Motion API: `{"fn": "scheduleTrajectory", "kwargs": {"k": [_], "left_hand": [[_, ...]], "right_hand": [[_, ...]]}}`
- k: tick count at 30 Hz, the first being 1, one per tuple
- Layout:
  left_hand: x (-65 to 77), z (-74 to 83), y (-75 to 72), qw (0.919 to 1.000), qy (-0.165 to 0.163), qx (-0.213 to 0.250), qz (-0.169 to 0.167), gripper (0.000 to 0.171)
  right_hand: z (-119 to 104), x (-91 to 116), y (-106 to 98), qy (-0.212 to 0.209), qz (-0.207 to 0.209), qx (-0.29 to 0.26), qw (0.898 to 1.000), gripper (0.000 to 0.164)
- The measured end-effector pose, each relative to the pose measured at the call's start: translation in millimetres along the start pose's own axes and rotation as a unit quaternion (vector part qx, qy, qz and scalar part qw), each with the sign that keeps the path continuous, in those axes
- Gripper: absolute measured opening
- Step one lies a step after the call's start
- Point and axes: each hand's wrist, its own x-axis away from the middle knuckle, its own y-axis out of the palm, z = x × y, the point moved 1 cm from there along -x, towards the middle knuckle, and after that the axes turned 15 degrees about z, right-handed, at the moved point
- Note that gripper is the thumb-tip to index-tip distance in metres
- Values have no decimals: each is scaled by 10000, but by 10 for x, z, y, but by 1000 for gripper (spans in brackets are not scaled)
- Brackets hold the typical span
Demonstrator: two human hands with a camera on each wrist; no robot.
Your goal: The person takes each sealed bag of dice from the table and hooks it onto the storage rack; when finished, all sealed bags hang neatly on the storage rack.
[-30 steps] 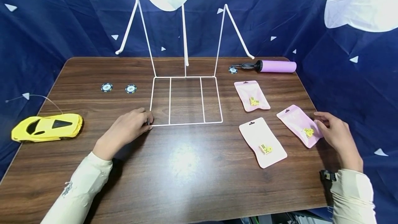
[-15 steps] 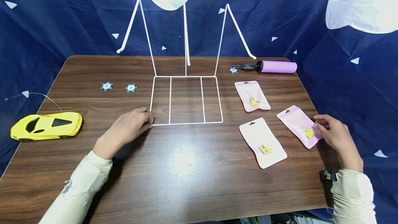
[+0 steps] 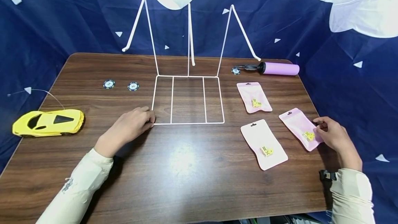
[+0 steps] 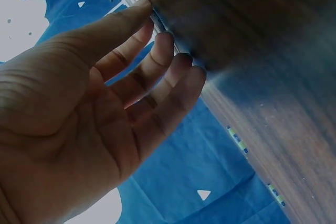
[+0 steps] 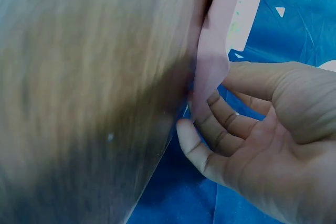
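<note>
My left hand (image 3: pixel 130 125) is at the front left corner of a white wire rack (image 3: pixel 189 123), fingertips down at the table. In the left wrist view, the edge of a small dark bluish disc, a poker chip (image 4: pixel 159 20), shows between the thumb and fingers; most of it is hidden. My right hand (image 3: pixel 335 134) pinches the lower corner of a pink zip pouch (image 3: pixel 296 122) with yellow dice on it. The right wrist view has the thumb against the pouch (image 5: pixel 212 64) and the fingers curled below.
Another pink pouch (image 3: pixel 248 89) and a white pouch (image 3: pixel 256 130), each bearing yellow dice, lie right of the rack. Poker chips (image 3: pixel 109 84) sit at back left, with one chip (image 3: pixel 235 71) beside a purple hand pump (image 3: pixel 281 68). A yellow toy car (image 3: pixel 48 123) stands at left.
The view has shifted slightly. Both hands stay in nearly the same places, and the dark disc at my left fingertips is now hidden in the head view.
</note>
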Motion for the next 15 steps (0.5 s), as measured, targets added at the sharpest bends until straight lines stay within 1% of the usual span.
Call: {"fn": "scheduleTrajectory", "kwargs": {"k": [6,11,15], "left_hand": [[-2,7,-13,10000,-6,-26,-7,18],[5,16,-18,9999,-54,-86,-28,18],[8,12,-5,9999,-79,-80,-20,19]], "right_hand": [[-16,5,-6,175,-68,-8,9998,14],[-21,11,-20,343,-112,7,9993,15],[-11,25,-24,396,-56,-35,9992,17]]}}
